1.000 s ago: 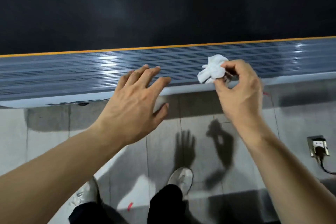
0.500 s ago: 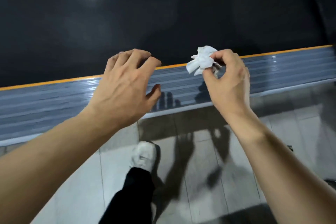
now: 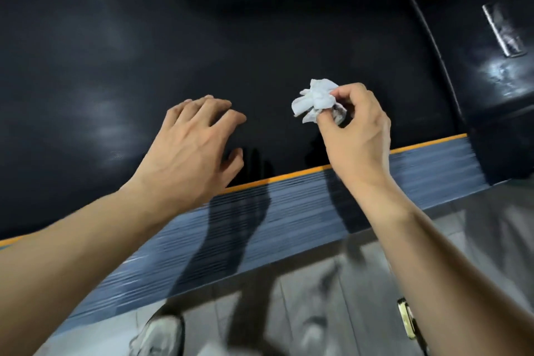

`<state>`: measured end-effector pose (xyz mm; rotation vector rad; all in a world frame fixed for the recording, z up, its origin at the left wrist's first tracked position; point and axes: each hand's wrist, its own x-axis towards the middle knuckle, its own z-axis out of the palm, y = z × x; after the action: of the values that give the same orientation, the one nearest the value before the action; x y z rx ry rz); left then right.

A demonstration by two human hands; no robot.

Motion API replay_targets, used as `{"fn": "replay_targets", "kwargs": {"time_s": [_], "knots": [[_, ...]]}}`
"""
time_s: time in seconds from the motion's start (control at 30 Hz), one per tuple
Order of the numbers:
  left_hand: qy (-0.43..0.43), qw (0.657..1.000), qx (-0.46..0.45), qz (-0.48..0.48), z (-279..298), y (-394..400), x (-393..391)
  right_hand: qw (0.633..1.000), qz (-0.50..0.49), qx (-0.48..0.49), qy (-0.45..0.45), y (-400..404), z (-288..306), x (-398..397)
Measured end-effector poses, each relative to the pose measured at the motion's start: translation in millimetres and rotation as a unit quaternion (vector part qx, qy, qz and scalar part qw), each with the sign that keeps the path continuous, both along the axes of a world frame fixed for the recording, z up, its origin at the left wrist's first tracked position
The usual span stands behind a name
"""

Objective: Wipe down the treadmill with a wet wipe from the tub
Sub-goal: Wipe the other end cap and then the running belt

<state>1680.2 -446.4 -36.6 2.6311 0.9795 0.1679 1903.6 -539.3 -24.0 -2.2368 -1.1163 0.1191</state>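
The treadmill's black belt (image 3: 144, 46) fills the upper part of the head view, bordered near me by an orange stripe and a ribbed grey-blue side rail (image 3: 289, 220). My right hand (image 3: 357, 139) pinches a crumpled white wet wipe (image 3: 315, 100) between thumb and fingertips, above the belt. My left hand (image 3: 190, 150) hovers over the belt beside it, fingers spread and relaxed, holding nothing. No tub is in view.
The treadmill's dark front housing (image 3: 497, 72) with a silver label rises at the right. Grey floor tiles (image 3: 318, 312) lie below the rail. My white shoe (image 3: 161, 335) stands on them, and a floor socket (image 3: 407, 318) sits by my right forearm.
Both hands have moved forward from the side rail out over the black belt. The view has swung forward and right, showing more belt and the front housing. The wipe stays pinched.
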Motion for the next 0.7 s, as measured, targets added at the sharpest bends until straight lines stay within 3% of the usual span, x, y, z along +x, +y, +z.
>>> {"fn": "replay_targets", "kwargs": {"time_s": [0.27, 0.47, 0.7], "knots": [[0.032, 0.999, 0.006, -0.022, -46, -3, 136, 1.0, 0.013, -0.018, -0.006, -16, -50, 144], [0.049, 0.999, -0.013, 0.013, -82, -12, 198, 0.999, 0.024, -0.008, -0.025, -12, -69, 237], [0.025, 0.996, 0.072, -0.047, -125, 72, 304, 0.998, 0.014, -0.018, -0.066, 13, -92, 309]]}}
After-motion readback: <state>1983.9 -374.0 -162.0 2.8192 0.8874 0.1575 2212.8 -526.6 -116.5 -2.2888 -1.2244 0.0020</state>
